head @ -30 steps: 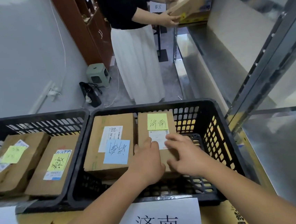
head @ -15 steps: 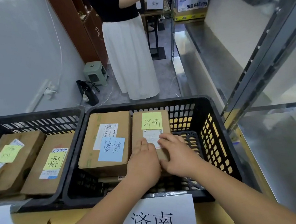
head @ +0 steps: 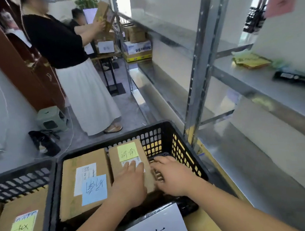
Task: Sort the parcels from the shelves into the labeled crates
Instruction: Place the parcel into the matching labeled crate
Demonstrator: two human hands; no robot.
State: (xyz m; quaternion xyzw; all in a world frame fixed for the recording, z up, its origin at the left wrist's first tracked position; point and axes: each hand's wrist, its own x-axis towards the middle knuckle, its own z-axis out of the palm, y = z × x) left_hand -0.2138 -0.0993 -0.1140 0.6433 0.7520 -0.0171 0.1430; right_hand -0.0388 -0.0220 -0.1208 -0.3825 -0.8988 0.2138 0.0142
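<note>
Brown cardboard parcel w/ yellow note (head: 128, 163) is being seated in black slotted plastic crate (head: 187, 154).
L hand (head: 129, 187) lies flat on top, R hand (head: 172, 176) cups its side; it's best squared vs. neighbouring blue-noted box (head: 85, 181).

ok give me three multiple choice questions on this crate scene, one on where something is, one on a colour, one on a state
1. Where does the parcel with the yellow note lie?
A. in the right crate, right of the blue-note parcel
B. on the metal shelf
C. on the floor

2. What colour is the note on the parcel beside it?
A. pink
B. blue
C. green

3. What is the left hand doing?
A. lifting the parcel high
B. holding a pen
C. resting flat on the parcel

Answers: 1 A, it lies inside the black crate next to the other box. 2 B, a light blue note covers its label. 3 C, the palm lies on the box top, with the right hand at its right edge.
</note>
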